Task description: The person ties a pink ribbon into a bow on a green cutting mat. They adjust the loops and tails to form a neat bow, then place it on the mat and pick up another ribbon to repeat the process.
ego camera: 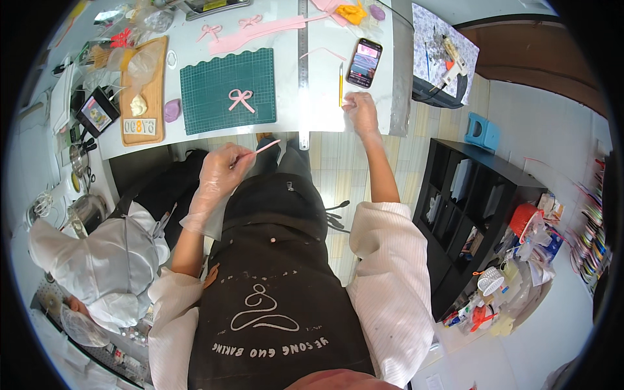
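Note:
My left hand (225, 165), in a clear plastic glove, pinches a thin pink strip (268, 146) in front of the table's edge. My right hand (361, 111), also gloved, is over the table at the lower end of a yellow craft knife (341, 87); whether its fingers grip anything is unclear. A pink bow (241, 100) lies on the green cutting mat (204, 80). Two more pink bows (211, 32) and a wide pink sheet (258, 34) lie beyond the mat. A steel ruler (303, 73) crosses the table, and a thin pink strip (324, 50) lies right of it.
A phone (364, 63) lies beyond my right hand. At the left are a wooden tray (158, 87) and a purple lump (172, 110). A glue gun (453, 68) rests on a side surface at the right. A person in white (97, 263) is at my left.

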{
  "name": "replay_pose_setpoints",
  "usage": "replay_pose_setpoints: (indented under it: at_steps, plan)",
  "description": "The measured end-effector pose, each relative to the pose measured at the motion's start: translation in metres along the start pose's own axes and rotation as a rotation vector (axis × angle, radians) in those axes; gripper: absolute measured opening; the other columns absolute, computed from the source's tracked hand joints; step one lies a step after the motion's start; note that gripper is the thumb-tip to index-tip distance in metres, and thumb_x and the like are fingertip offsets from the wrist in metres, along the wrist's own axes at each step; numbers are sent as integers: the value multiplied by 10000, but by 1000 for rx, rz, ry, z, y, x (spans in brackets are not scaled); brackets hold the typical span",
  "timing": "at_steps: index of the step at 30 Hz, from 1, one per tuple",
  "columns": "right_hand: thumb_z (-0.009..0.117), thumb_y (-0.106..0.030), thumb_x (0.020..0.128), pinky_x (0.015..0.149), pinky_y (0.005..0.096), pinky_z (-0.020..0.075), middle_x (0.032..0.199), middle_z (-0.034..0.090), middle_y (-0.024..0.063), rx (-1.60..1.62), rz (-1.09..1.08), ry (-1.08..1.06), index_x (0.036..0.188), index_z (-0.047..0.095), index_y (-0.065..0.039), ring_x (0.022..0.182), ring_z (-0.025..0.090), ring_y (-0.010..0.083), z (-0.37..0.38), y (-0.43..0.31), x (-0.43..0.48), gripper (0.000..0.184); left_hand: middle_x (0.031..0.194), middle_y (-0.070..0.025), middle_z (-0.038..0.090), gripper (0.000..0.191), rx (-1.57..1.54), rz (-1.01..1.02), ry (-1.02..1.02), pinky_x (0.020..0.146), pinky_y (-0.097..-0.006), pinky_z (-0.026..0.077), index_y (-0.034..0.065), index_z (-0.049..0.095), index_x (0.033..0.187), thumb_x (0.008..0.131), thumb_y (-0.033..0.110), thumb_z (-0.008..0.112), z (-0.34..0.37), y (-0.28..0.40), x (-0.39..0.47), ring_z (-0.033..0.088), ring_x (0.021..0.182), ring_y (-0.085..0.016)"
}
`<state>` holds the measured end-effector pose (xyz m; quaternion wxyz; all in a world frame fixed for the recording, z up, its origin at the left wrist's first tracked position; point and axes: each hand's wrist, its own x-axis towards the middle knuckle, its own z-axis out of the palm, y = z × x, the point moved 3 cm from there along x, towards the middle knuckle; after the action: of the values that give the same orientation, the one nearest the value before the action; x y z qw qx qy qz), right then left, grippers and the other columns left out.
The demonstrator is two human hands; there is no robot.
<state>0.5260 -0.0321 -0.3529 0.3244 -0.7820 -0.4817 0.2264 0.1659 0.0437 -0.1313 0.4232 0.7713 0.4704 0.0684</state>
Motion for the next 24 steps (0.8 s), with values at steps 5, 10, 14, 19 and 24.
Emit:
replay_pose_setpoints:
  at_steps: [5,10,14,19,24]
  plan:
    - [854,-81,866,828,350,584,950,741,138,-79,89,-129,1007,758,-14,918,709,275,-6,-8,4,183,878,-132,742,155,14,-27,-91,698,-358,555,30,797,1003,956,178,792,23,-2,10,719,732,-271]
    - [836,-129,936,800,320,585,960,775,91,329,352,27,1063,770,-10,880,724,180,-20,5,-27,185,824,-32,664,281,-243,-287,-205,745,-296,518,15,791,1013,996,292,748,79,-25,69,622,771,-122]
    - [785,-88,978,806,280,573,955,761,44,624,406,87,1129,767,8,902,711,115,-32,1,-62,179,946,-13,725,357,-696,-512,-81,817,-246,516,-5,783,1137,1019,328,738,139,-20,134,653,859,-88]
    - [788,-97,981,837,280,567,982,763,64,658,503,19,1122,783,3,909,713,127,-50,-24,-102,174,1114,-88,782,386,-548,-267,177,929,-328,567,-29,745,1279,1031,263,696,159,-37,122,729,990,-191]
    - [795,-82,973,871,278,551,1025,765,61,698,544,-58,1111,807,-3,929,696,141,-31,-57,-101,159,1088,-123,787,223,-252,-83,255,849,-326,592,59,798,1182,971,115,753,118,-92,56,751,953,-205]
